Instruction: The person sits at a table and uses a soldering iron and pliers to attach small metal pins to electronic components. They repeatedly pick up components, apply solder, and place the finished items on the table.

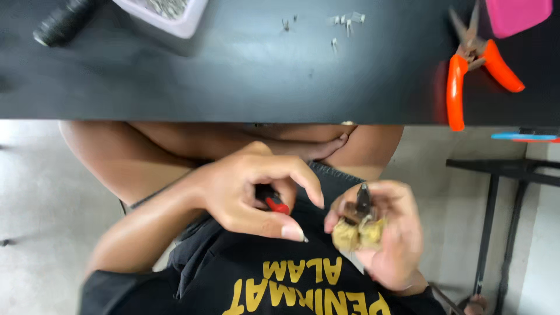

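- The red-handled tool (274, 203) is mostly buried in the left hand (251, 195); its working end cannot be seen.
- The yellowish lump (357, 233) in the right hand (385, 233) is blurred, its kind unclear.
- At 1 o'clock, the pink thing (518, 14) is cut by the top edge.
- At 11 o'clock, the white tray (169, 17) and black roll (63, 22) are cropped too.
- At 12 o'clock, small pale bits (347, 22) are too tiny to identify.

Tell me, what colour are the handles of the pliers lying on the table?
Orange; the pliers lie on the black table, clearest in the head view.
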